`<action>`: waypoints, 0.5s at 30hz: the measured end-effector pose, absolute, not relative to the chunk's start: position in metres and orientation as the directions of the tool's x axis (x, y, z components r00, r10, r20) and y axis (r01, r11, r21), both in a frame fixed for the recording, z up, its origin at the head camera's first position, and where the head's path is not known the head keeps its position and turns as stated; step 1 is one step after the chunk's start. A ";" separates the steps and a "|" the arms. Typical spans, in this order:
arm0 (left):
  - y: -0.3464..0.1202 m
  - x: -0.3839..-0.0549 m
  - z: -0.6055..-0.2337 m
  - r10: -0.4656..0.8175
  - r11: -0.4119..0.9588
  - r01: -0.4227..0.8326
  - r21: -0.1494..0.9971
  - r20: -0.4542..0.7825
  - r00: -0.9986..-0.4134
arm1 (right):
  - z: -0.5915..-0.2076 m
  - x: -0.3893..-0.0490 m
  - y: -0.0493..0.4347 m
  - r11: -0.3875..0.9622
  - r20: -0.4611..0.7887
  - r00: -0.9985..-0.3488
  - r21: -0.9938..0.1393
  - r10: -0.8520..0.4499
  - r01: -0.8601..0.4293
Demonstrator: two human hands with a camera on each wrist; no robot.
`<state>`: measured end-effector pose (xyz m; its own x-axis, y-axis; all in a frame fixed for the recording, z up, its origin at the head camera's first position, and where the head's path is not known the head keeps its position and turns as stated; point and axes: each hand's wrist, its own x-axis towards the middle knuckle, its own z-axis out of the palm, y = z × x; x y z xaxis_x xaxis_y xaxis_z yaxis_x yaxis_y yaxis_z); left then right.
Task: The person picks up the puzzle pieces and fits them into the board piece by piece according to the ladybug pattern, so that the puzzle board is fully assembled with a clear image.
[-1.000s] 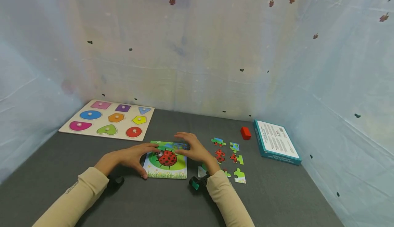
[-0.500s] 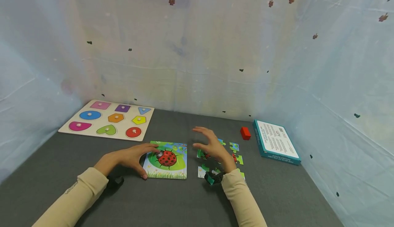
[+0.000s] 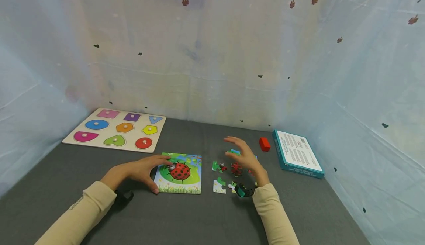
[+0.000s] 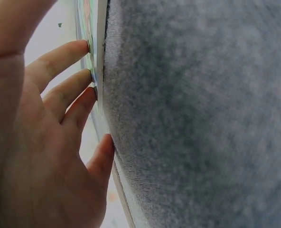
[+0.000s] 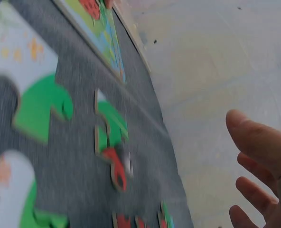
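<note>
A square ladybug picture board (image 3: pixel 186 182) lies flat at the middle of the dark table. My left hand (image 3: pixel 141 169) rests at its left side, fingers spread. In the left wrist view several fingertips (image 4: pixel 86 76) touch the printed face near the edge, and the thumb sits apart at the lower corner. My right hand (image 3: pixel 247 158) is held above loose jigsaw pieces (image 3: pixel 219 186) to the right of the board, its fingers spread and holding nothing. In the right wrist view a green-and-white piece (image 5: pixel 45 104) lies below it; the hand hides some pieces in the head view.
A wooden shape board (image 3: pixel 109 130) with knobbed coloured shapes lies at the back left. Toward the back right are a red block (image 3: pixel 264 144) and a teal box (image 3: pixel 299 154). A pale printed curtain (image 3: pixel 206 71) borders the table (image 3: pixel 186 219) behind and along the sides.
My right hand has moved right, from over the ladybug board to over the loose jigsaw pieces, uncovering the board's upper right corner. The left hand stays where it was.
</note>
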<state>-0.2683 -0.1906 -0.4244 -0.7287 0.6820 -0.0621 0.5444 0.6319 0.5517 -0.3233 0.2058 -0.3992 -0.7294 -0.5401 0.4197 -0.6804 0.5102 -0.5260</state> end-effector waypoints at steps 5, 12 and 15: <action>-0.190 -0.267 -0.423 0.680 0.635 0.545 0.547 -0.061 -0.731 | -0.403 -0.324 0.220 0.541 0.406 -0.753 -0.527 -0.518 -0.655; -0.190 -0.266 -0.421 0.677 0.636 0.539 0.552 -0.064 -0.733 | -0.414 -0.327 0.235 0.564 0.396 -0.777 -0.535 -0.490 -0.629; -0.190 -0.265 -0.421 0.677 0.634 0.539 0.554 -0.062 -0.733 | -0.422 -0.330 0.240 0.598 0.394 -0.787 -0.512 -0.475 -0.617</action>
<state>-0.2651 -0.1897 -0.4210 -0.7329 0.6775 -0.0617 0.5393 0.6340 0.5542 -0.3300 0.2398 -0.4220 -0.7868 -0.4755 0.3935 -0.6172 0.5975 -0.5119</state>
